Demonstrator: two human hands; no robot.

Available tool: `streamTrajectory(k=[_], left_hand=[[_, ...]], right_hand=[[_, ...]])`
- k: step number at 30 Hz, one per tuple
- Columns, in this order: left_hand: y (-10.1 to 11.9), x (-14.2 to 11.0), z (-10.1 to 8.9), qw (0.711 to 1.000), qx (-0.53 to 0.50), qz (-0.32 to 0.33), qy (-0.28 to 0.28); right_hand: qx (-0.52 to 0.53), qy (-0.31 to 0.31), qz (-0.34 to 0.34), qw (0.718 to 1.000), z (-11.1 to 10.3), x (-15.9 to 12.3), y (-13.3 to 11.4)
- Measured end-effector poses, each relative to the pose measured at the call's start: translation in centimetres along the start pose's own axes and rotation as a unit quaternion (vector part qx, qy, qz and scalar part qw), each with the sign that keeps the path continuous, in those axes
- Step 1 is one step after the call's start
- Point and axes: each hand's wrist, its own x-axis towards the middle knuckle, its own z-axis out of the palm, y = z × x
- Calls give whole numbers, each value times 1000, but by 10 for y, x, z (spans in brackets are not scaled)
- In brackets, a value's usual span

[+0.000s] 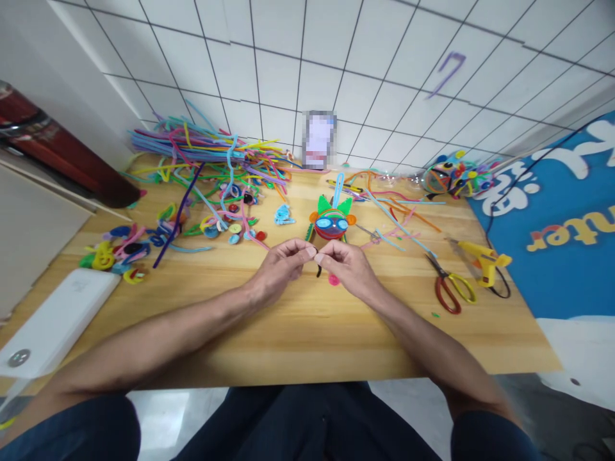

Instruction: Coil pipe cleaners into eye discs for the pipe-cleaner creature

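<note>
My left hand (pixel 283 266) and my right hand (pixel 353 267) meet fingertip to fingertip above the middle of the table. Both are closed in a pinch on a thin black pipe cleaner (pixel 319 272), mostly hidden by the fingers; a short end shows below them. Just beyond my fingers sits a small pipe-cleaner figure (pixel 330 224) with green pointed ears, orange sides, blue round eyes and a light-blue loop on top. A pink button (pixel 334 280) lies beside my right hand.
Scissors (pixel 449 288) and a yellow glue gun (pixel 487 259) lie at right. Pipe cleaners (pixel 192 147) are heaped at back left, with buttons nearby. A phone (pixel 319 139) leans against the tiled wall. A white power bank (pixel 62 320) and a red flask (pixel 62 147) are at left.
</note>
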Motion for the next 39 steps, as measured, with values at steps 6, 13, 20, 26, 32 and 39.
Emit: streamTrajectory(k=[6,13,20,26,32,39], left_hand=[[8,9,-8,997,39,-11,-70],[24,16,-22,917,339,153,-144],[6,9,-11,980,162,104,-57],[-7,-6,9,994,-96,-43,29],[-1,-1,2,998,-55,-20,-23],[14,18,-21,952,256,97,-135]], right_hand=[[10,-39,46,998,-4,3,4],[-64,-117,48,990,-18,2,-6],[-10,-62,33,997,-7,1,2],[80,-15,36,996,11,0,13],[88,-56,64,992,-1,-3,8],[24,-83,76,993,-15,-5,3]])
